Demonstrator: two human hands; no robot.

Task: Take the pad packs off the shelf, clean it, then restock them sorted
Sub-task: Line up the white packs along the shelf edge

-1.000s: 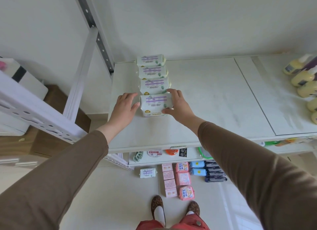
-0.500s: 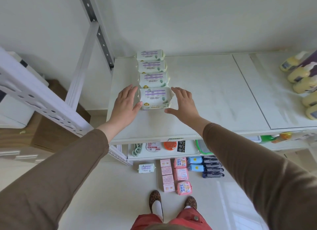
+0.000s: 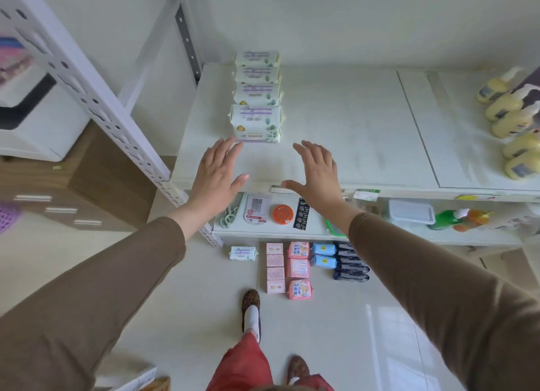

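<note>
1. Broadly, a white shelf [image 3: 336, 127] is seen from above, and every place below is given relative to it.
2. Four white-and-green pad packs [image 3: 257, 98] are lined front to back along its left part, the nearest one [image 3: 256, 124] well back from the front edge.
3. Yellow bottles [image 3: 511, 119] are laid at its right end.
4. More pad packs are set out in rows on the floor [image 3: 175, 288] below its front: one white pack [image 3: 243, 252], pink ones [image 3: 298, 269], blue ones [image 3: 323, 255] and dark ones [image 3: 350, 265].
5. Over its front edge, the left hand [image 3: 217, 177] and the right hand [image 3: 317, 176] are held flat with fingers spread, nothing grasped; neither touches the nearest pack.
</note>
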